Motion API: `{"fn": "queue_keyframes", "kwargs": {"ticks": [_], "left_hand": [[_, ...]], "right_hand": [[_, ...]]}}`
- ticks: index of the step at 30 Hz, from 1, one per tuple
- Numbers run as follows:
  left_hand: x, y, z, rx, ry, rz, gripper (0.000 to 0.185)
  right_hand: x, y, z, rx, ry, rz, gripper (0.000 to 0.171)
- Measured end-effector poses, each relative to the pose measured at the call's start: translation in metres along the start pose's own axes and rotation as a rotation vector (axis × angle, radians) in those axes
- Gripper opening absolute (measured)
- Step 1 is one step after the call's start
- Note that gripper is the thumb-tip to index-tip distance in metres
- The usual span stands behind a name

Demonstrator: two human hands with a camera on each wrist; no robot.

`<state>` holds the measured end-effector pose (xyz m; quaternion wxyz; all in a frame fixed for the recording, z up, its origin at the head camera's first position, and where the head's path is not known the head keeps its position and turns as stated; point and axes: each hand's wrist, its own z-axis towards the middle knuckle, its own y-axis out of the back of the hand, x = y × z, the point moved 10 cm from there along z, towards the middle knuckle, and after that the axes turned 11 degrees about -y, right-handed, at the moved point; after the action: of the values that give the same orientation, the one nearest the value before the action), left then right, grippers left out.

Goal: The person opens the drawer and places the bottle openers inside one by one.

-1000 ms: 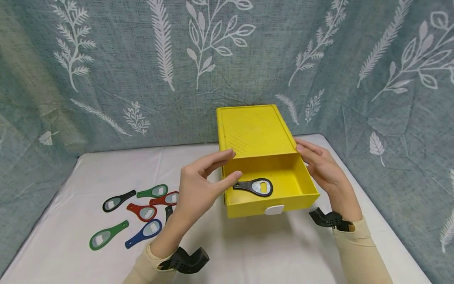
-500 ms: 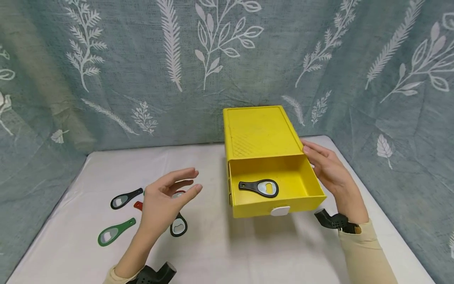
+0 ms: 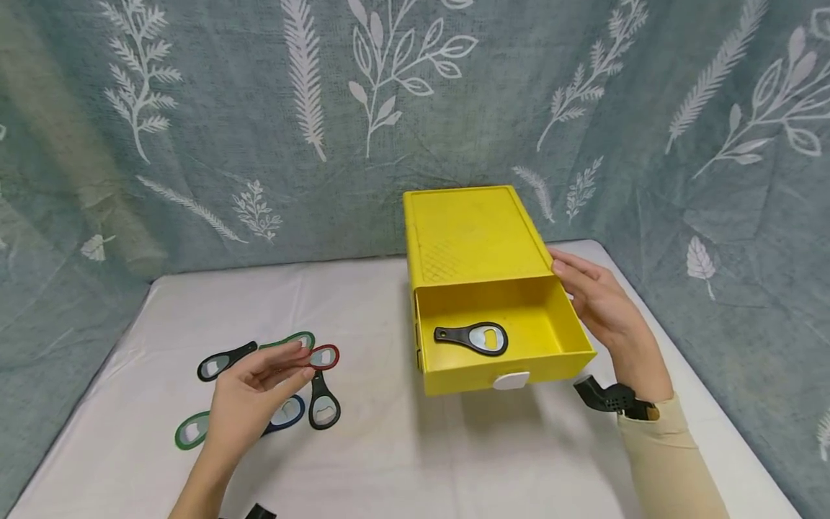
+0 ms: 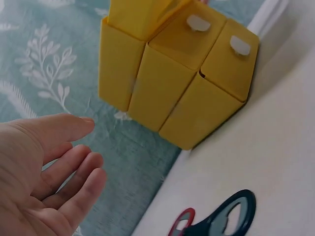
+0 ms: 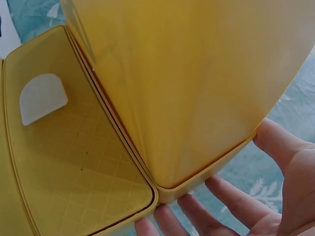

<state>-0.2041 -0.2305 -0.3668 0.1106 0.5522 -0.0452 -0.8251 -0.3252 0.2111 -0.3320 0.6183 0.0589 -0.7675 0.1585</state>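
My left hand [image 3: 249,396] hovers over a group of bottle openers on the table, fingers loosely bent and holding nothing. Near its fingertips lie a red bottle opener [image 3: 326,357], a green one [image 3: 303,337] and a black one [image 3: 323,409]. Partly hidden by the hand are a blue bottle opener [image 3: 289,412] and another green one [image 3: 192,431]. On the right, my right hand [image 3: 609,306] touches the side of a yellow drawer unit [image 3: 476,234], fingers extended along its front edge. Its top drawer [image 3: 545,317] is pulled out, with a black bottle opener [image 3: 476,337] inside.
Another black bottle opener [image 3: 220,363] lies behind the left hand. Lower drawers with white handles [image 4: 240,45] are closed beneath the pulled-out one. A white cloth [image 3: 389,461] covers the table, and a patterned green curtain [image 3: 337,209] hangs behind and at the sides.
My left hand has moved left from beside the drawer to over the bottle openers. The right hand stays at the drawer unit's side, and the black bottle opener remains in the drawer.
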Motion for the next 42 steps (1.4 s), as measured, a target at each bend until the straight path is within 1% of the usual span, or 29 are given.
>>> {"fn": "queue_keyframes", "kwargs": {"ticks": [5,8,14,16,23,29,33,36,39,42], "left_hand": [[0.014,0.000,-0.001,-0.021,0.054,-0.069,0.042],[0.020,0.001,-0.002,-0.032,0.069,-0.090,0.041],[0.031,0.011,-0.006,-0.073,0.100,-0.048,0.043],[0.036,0.013,-0.008,-0.075,0.112,-0.029,0.044],[0.046,0.011,-0.012,-0.025,0.116,0.028,0.041],[0.050,0.008,-0.010,0.019,0.113,0.032,0.039],[0.053,0.011,-0.012,0.021,0.138,0.057,0.037],[0.058,0.014,-0.014,0.019,0.157,0.087,0.035],[0.061,0.014,-0.015,0.040,0.151,0.077,0.035],[0.064,0.012,-0.014,0.086,0.127,0.038,0.035]], "right_hand": [[0.003,0.002,-0.002,-0.003,-0.003,0.014,0.039],[0.002,0.002,-0.005,0.010,-0.007,0.034,0.036],[0.001,0.001,-0.008,0.013,-0.009,0.040,0.036],[0.000,0.001,-0.009,0.014,-0.011,0.039,0.036],[-0.002,0.000,-0.009,0.018,-0.022,0.034,0.035],[0.000,-0.002,-0.007,0.041,-0.001,0.054,0.035],[0.002,-0.006,-0.004,0.068,0.012,0.068,0.033],[0.001,-0.008,-0.003,0.070,0.009,0.072,0.032],[0.000,-0.008,-0.003,0.068,0.006,0.074,0.031],[0.001,-0.009,-0.002,0.061,0.009,0.062,0.032]]}}
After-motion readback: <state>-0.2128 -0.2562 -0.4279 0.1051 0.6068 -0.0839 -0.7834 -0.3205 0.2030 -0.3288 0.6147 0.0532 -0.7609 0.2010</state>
